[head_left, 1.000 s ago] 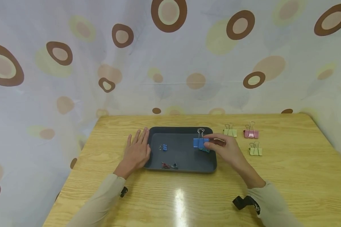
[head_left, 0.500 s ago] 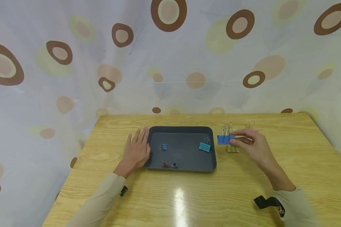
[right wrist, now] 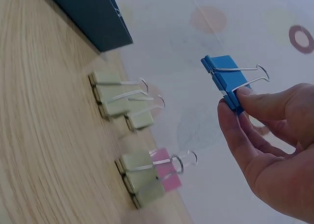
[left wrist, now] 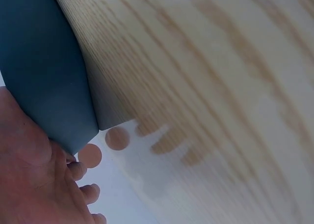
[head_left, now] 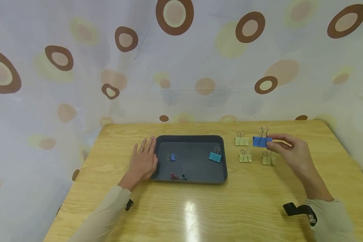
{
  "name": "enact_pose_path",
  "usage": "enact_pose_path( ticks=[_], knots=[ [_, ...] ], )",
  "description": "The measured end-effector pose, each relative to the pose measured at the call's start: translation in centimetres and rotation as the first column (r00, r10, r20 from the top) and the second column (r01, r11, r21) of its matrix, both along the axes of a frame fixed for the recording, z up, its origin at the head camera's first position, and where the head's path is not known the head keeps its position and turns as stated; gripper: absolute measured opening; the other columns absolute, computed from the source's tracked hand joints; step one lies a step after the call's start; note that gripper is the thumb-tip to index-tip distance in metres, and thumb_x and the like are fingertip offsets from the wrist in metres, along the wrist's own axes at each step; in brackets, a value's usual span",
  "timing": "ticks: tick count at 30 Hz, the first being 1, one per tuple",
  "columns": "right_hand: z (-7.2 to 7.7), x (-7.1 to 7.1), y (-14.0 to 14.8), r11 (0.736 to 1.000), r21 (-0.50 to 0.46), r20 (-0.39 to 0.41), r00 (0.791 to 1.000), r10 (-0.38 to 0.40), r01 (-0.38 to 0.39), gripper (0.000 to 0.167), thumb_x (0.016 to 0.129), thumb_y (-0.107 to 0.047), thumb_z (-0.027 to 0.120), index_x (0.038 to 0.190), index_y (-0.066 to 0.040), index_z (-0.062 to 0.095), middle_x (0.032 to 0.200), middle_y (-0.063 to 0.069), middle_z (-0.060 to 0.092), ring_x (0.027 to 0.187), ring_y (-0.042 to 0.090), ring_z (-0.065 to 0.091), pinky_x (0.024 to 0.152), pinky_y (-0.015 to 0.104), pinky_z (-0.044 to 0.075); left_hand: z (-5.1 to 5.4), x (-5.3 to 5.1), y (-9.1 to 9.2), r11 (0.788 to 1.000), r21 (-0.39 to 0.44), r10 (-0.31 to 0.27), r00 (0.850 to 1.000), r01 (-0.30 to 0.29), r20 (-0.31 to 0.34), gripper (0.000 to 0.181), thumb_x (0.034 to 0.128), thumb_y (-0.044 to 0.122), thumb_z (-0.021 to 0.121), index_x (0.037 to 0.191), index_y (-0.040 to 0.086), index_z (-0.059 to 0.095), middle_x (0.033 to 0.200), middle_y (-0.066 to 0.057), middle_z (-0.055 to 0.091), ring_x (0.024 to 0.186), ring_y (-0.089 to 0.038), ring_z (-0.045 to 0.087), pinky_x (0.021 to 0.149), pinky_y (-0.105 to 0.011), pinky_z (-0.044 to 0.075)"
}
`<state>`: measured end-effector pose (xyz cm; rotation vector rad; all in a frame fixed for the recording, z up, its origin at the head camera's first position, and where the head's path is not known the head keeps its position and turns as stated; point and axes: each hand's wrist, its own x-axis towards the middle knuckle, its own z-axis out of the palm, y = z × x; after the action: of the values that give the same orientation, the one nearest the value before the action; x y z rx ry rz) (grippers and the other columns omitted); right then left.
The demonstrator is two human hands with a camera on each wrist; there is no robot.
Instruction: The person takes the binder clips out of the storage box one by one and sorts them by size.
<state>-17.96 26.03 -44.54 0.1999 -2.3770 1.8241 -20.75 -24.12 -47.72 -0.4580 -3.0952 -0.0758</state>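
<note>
A large blue binder clip [head_left: 260, 142] is pinched by its right edge between the thumb and fingers of my right hand [head_left: 296, 156]. In the right wrist view the blue clip [right wrist: 228, 81] is off the table, its wire handles pointing away from the pale green clips [right wrist: 113, 94]. My left hand [head_left: 141, 163] lies with straight fingers along the left side of the dark grey tray [head_left: 193, 182]. In the left wrist view the palm of my left hand [left wrist: 34, 170] is against the tray wall [left wrist: 49, 71].
Inside the tray are a small blue clip [head_left: 173, 157], a teal clip [head_left: 215, 157], a small red clip [head_left: 173, 176] and a small dark green clip [head_left: 183, 176]. Right of it stand pale green clips [head_left: 241, 141]. A pink clip [right wrist: 169, 177] shows behind one in the right wrist view.
My right hand has carried the blue clip rightward from over the tray to above the clips on the table. My left hand has stayed at the tray's side.
</note>
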Motion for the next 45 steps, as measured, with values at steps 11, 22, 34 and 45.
enact_pose_path(
  ticks=[11, 22, 34, 45],
  knots=[
    [-0.9, -1.4, 4.6, 0.989, -0.15, 0.032, 0.999, -0.007, 0.012, 0.031, 0.098, -0.001, 0.066, 0.129, 0.004, 0.068, 0.11, -0.009, 0.073, 0.09, 0.006, 0.075, 0.081, 0.013, 0.054, 0.4, 0.4, -0.3, 1.0, 0.02, 0.001, 1.0, 0.0, -0.015, 0.064, 0.1085, 0.024, 0.035, 0.164, 0.001, 0.014, 0.171, -0.012, 0.015, 0.156, -0.037, 0.015, 0.122, -0.062, 0.009],
    [-2.6, -3.1, 8.6, 0.995, 0.095, 0.072, 0.996, -0.051, 0.044, 0.031, 0.102, -0.01, 0.065, 0.131, -0.003, 0.067, 0.11, -0.023, 0.067, 0.095, -0.011, 0.066, 0.077, 0.008, 0.05, -0.1, 0.3, -0.3, 1.0, 0.002, 0.003, 1.0, -0.003, -0.021, 0.064, 0.1087, 0.024, 0.035, 0.165, 0.002, 0.013, 0.171, -0.011, 0.014, 0.156, -0.036, 0.016, 0.123, -0.061, 0.009],
    [-4.5, -4.6, 10.5, 0.977, 0.2, 0.168, 0.981, -0.102, 0.067, 0.04, 0.1, -0.024, 0.068, 0.132, 0.001, 0.067, 0.103, -0.028, 0.062, 0.091, -0.01, 0.059, 0.074, 0.011, 0.053, -0.2, 0.0, -0.2, 1.0, -0.025, -0.004, 1.0, 0.004, -0.008, 0.065, 0.1087, 0.026, 0.035, 0.165, 0.003, 0.01, 0.171, -0.011, 0.012, 0.156, -0.035, 0.014, 0.123, -0.061, 0.009],
    [-5.4, -5.5, 10.5, 0.952, 0.293, 0.153, 0.978, -0.143, 0.093, 0.046, 0.101, -0.025, 0.068, 0.13, 0.01, 0.064, 0.092, -0.034, 0.064, 0.087, -0.012, 0.056, 0.072, 0.008, 0.048, 0.0, 0.0, -0.1, 1.0, -0.017, -0.008, 1.0, 0.008, -0.013, 0.065, 0.1087, 0.026, 0.035, 0.165, 0.002, 0.013, 0.171, -0.011, 0.014, 0.156, -0.036, 0.015, 0.123, -0.06, 0.009]
  ],
)
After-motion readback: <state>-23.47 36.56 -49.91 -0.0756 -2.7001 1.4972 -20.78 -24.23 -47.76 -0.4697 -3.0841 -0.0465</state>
